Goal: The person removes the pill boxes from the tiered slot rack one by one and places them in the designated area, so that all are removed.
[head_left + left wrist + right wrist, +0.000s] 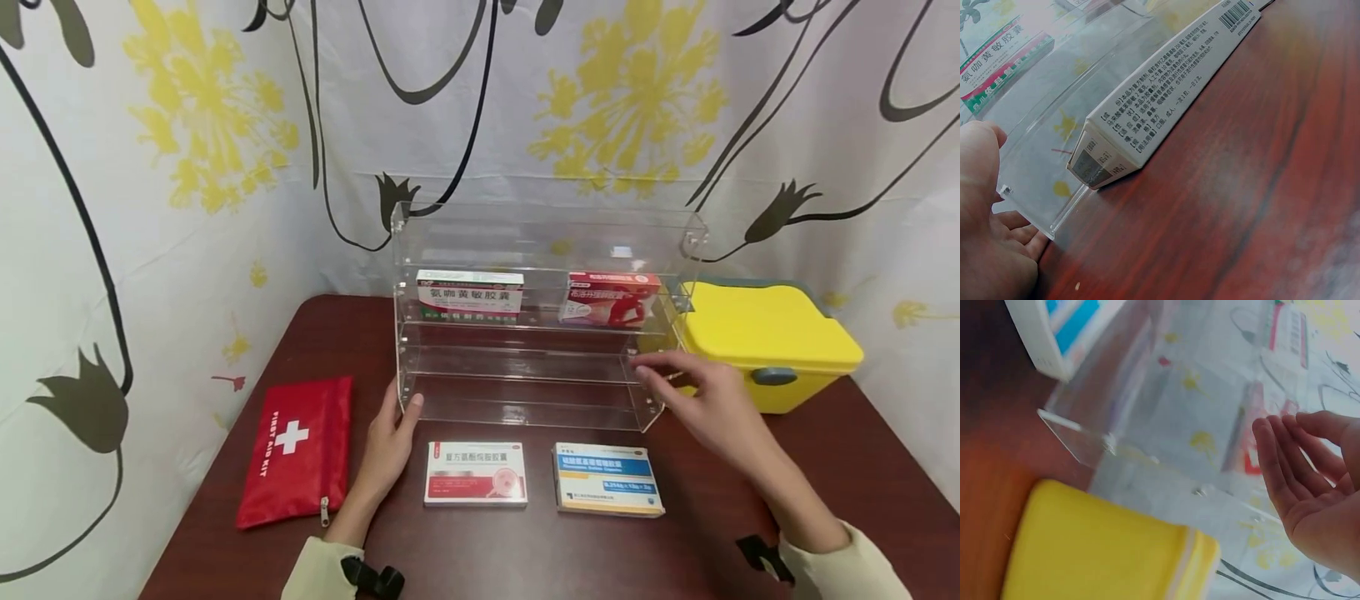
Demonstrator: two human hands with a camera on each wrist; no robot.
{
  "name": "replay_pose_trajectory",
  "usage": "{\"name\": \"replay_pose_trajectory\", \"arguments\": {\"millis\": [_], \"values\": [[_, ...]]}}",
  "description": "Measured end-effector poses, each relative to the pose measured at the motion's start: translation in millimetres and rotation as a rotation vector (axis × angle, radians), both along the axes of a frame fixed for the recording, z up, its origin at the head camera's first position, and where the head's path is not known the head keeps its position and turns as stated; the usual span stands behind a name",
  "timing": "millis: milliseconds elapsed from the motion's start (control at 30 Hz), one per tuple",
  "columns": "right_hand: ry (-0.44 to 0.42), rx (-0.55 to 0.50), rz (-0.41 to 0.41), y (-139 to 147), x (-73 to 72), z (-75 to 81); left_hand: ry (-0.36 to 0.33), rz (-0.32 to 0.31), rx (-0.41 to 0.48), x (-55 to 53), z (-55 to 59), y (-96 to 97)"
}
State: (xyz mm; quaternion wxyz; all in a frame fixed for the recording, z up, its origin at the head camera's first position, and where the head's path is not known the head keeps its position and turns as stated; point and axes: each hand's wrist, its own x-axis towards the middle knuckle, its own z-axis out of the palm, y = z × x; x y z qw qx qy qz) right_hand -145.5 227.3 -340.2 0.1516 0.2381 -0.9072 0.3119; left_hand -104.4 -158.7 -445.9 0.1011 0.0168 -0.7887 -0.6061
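A clear shelf [525,364] stands on the dark table [720,542].
The left hand [390,437] grips its lower left corner, thumb opposite fingers. The shelf looks light, stiff, slick and crackable, best held by both ends; the green-and-white box [470,298] and red box [609,300] aboard might slide. The right hand [705,404], fingertips loosely gathered by the right end, seemingly grips nothing; whether it touches, I can't tell.

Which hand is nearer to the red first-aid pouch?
Left. The left hand is just right of the first-aid pouch; the right hand is farther right, near the yellow case.
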Motion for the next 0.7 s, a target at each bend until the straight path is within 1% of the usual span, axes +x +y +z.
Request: {"name": "replay_pose_trajectory", "arguments": {"millis": [67, 133, 233, 300, 367, 467, 533, 567, 600, 700], "values": [[0.02, 0.003, -0.024, 2.3, -3.5, 10.2, 0.001, 0.004, 0.005, -3.3, -7.8, -2.8], [0.047, 0.015, -0.042, 3.4, -8.2, 20.2, 0.002, 0.007, 0.004, -7.4, -18.1, -5.5], [0.122, 0.046, -0.063, 4.4, -17.9, 35.4, 0.004, 0.017, -0.005, -12.5, -33.5, -8.6], [0.164, 0.069, -0.079, 4.4, -24.9, 45.0, 0.01, 0.017, -0.011, -13.1, -37.0, -8.8], [0.198, 0.099, -0.09, 4.0, -32.5, 53.1, 0.006, 0.012, -0.01, -8.6, -26.2, -6.1], [0.205, 0.143, -0.099, 1.3, -40.8, 62.6, -0.001, 0.002, -0.008, -1.8, -6.9, -1.3], [0.213, 0.171, -0.1, -0.9, -45.7, 66.6, -0.008, -0.001, -0.009, 1.8, 3.7, 0.9], [0.214, 0.183, -0.104, -2.1, -47.7, 68.2, -0.002, -0.002, -0.011, 1.7, 3.3, 0.8], [0.217, 0.192, -0.102, -3.0, -49.4, 69.6, 0.0, 0.0, -0.009, 0.1, -0.4, 0.1], [0.219, 0.213, -0.093, -3.7, -54.7, 71.4, 0.006, 0.009, -0.006, -5.6, -16.1, -2.8]]}}
